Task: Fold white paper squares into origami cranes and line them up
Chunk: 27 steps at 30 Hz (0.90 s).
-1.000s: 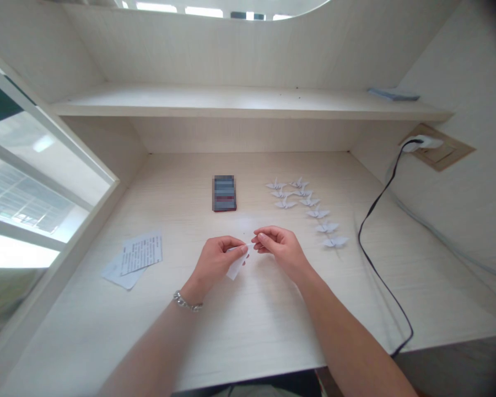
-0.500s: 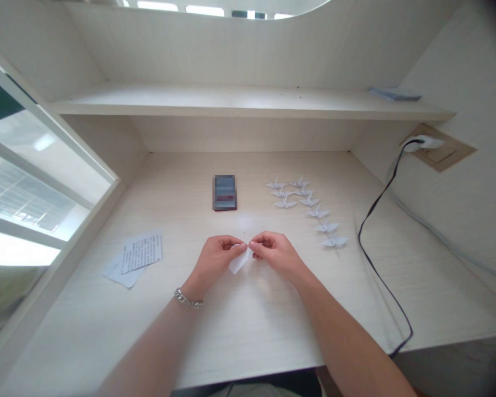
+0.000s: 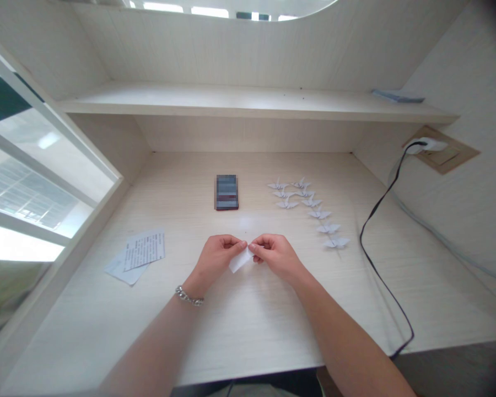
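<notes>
A small folded piece of white paper (image 3: pixel 240 261) is held just above the desk between both hands. My left hand (image 3: pixel 215 258), with a bracelet at the wrist, pinches its left side with curled fingers. My right hand (image 3: pixel 275 256) pinches the upper right edge, thumb against fingertips. The two hands nearly touch at the paper's top. Several finished white paper cranes (image 3: pixel 312 212) lie on the desk to the right and behind my right hand.
A dark phone (image 3: pixel 226 192) lies face up behind the hands. Printed paper sheets (image 3: pixel 137 255) sit at the left. A black cable (image 3: pixel 376 264) runs from a wall socket (image 3: pixel 427 146) across the desk's right side. A shelf (image 3: pixel 248 105) spans the back.
The hands have drawn closer together and lowered slightly. The paper, earlier hanging below my left hand, now sits pinched between both hands.
</notes>
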Tool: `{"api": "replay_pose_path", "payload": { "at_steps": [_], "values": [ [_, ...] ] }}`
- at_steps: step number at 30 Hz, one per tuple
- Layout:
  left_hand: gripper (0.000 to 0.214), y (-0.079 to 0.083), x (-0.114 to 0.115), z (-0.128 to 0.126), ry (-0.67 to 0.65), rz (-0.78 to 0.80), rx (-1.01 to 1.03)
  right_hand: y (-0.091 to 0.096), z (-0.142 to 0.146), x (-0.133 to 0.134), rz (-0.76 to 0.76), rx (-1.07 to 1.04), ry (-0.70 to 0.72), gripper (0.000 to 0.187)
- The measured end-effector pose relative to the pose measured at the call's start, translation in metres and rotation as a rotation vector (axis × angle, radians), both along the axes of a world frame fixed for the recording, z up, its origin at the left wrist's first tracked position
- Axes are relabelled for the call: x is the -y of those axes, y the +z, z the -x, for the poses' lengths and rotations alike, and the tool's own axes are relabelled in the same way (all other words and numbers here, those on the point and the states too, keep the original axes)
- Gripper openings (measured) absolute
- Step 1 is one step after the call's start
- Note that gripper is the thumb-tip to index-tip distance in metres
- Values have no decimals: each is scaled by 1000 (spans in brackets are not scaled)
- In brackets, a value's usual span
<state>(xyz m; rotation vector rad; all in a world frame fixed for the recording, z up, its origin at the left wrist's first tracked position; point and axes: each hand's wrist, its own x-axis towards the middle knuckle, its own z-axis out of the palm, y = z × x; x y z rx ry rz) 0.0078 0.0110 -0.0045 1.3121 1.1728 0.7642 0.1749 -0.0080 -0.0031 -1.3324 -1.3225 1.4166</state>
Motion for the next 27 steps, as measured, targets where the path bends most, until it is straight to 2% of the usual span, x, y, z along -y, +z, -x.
{"api": "replay_pose_path", "payload": {
  "at_steps": [5,10,17,27],
  "values": [
    [34,-3,-2,1,-37,41,55,-1,0,0,12,-10,-7,17],
    [38,2,-2,0,-45,58,152,1,-1,-1,-1,-52,-43,18],
    [30,5,-1,2,-45,-47,30,-3,-1,-1,-17,-88,-62,20],
    [31,4,0,3,-28,-66,-7,-1,0,-1,-8,-78,-39,23]
  ]
}}
